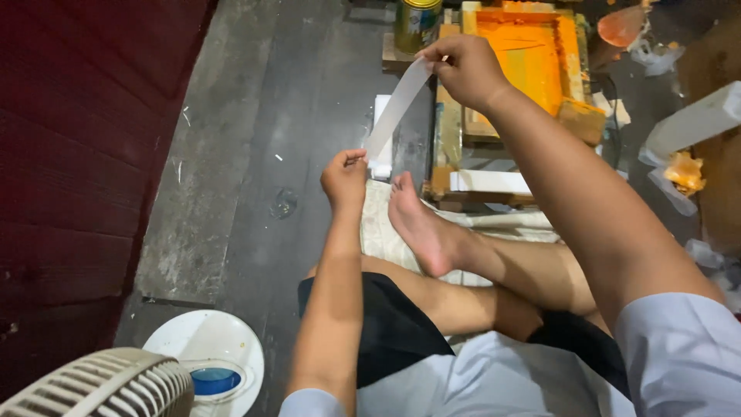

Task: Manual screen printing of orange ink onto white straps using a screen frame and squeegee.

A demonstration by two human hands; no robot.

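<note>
Two hands hold one strip of thin, translucent white material, flat and narrow, stretched taut on a diagonal. The right hand pinches the upper end between thumb and fingers, at 1 o'clock from the strip's middle. The left hand pinches the lower end, at 7 o'clock from the middle. The strip hangs in the air above the grey floor, clear of it. An orange-stained wooden frame lies just beyond the right hand, at 2 o'clock. A bare foot rests at 4 o'clock from the left hand.
</note>
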